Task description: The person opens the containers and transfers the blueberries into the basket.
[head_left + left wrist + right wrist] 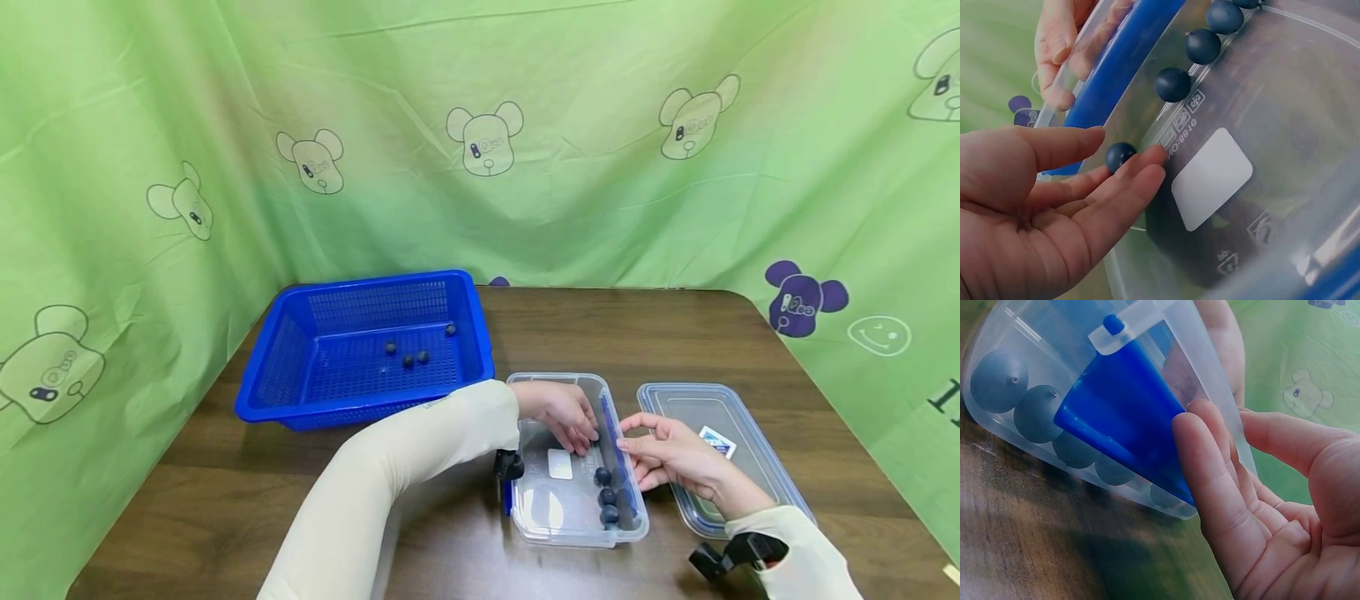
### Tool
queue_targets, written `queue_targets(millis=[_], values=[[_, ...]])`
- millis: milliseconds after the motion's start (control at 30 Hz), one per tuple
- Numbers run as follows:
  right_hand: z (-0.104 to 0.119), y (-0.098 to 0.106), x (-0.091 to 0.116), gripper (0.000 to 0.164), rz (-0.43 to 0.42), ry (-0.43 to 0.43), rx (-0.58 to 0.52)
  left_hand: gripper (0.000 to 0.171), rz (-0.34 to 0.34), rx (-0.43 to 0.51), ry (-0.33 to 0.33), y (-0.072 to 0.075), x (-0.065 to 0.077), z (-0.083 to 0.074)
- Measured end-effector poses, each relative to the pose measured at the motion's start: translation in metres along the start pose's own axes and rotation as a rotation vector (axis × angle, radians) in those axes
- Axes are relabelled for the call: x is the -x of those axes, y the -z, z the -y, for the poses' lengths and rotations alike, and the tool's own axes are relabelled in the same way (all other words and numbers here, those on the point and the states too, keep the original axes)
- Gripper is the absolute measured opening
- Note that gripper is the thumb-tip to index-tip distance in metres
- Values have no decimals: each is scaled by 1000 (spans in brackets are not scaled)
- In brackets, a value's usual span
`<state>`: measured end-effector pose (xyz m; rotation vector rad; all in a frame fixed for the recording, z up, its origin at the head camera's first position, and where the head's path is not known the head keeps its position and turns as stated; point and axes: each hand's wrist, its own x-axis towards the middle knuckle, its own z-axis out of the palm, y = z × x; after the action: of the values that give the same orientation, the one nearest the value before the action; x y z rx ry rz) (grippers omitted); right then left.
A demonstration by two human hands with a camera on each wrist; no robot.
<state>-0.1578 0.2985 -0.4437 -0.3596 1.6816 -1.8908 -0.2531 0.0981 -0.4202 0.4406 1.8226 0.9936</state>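
Observation:
A clear plastic container (534, 492) with blue side latches stands on the table, uncovered. My left hand (561, 412) reaches inside it; in the left wrist view its fingers extend loosely beside a dark blue ball (1121, 157), the thumb apart from it. Several more dark blue balls (608, 497) line the container's right side. At that side my right hand (675, 457) pinches the wall, the thumb at the rim and the fingers against the blue latch (1122, 419), as the right wrist view shows.
A blue perforated basket (258, 400) at the back left holds several dark balls (408, 361). Right of the container lies its clear lid (682, 408), partly under the right forearm. Green printed cloth (405, 217) hangs behind the wooden table (585, 325).

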Motion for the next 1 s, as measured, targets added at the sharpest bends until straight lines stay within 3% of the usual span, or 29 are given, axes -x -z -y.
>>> queue_targets(millis=[267, 400, 567, 800, 1000], values=[[-2, 2, 0, 15, 7, -11, -1, 15, 2, -221, 6, -5, -1, -10], [-2, 2, -1, 15, 10, -6, 2, 24, -20, -259, 5, -7, -1, -11], [0, 1, -1, 14, 5, -8, 6, 28, -1, -199, 6, -6, -1, -10], [1, 0, -2, 14, 2, -15, 11, 20, 18, -99, -3, 4, 5, -11], [0, 1, -2, 13, -5, -22, 20, 16, 22, -64, -66, 12, 12, -10]])
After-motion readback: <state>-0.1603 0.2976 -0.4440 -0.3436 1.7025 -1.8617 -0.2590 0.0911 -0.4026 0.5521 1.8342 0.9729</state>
